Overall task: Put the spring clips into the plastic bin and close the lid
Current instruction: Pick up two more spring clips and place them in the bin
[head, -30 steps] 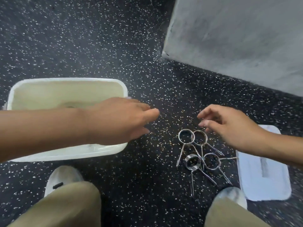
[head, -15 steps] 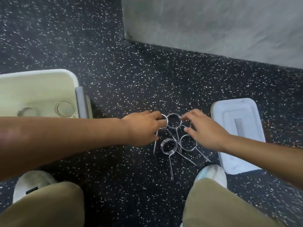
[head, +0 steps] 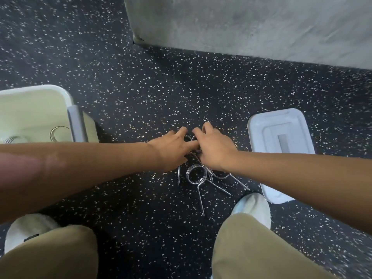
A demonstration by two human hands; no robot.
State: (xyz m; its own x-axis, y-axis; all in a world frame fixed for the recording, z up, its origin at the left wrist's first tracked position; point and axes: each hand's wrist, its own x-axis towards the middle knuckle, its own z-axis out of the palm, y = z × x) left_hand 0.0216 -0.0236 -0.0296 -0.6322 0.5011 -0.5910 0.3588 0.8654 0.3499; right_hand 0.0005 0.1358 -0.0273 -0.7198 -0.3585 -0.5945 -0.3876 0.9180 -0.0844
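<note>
Several chrome spring clips (head: pixel 196 175) lie in a tangled heap on the speckled black floor between my feet. My left hand (head: pixel 173 150) and my right hand (head: pixel 214 153) meet over the far side of the heap. The fingers of each curl onto the ring of a far clip and hide most of it. The open cream plastic bin (head: pixel 66 95) stands at the left edge, with two clips (head: pixel 58 132) inside on its bottom. Its pale lid (head: pixel 259 125) lies flat on the floor to the right, partly under my right forearm.
A grey concrete wall (head: pixel 251 27) runs across the back right, its corner just beyond the clips. My white shoes (head: pixel 253 206) and khaki-clad knees (head: pixel 251 248) fill the bottom, on either side of the heap. A grey latch (head: pixel 75 123) hangs on the bin's right end.
Both hands came from above the bin and the floor down onto the clip heap and closed in together. My fingers now curl on the far rings. The view shifted right and down.
</note>
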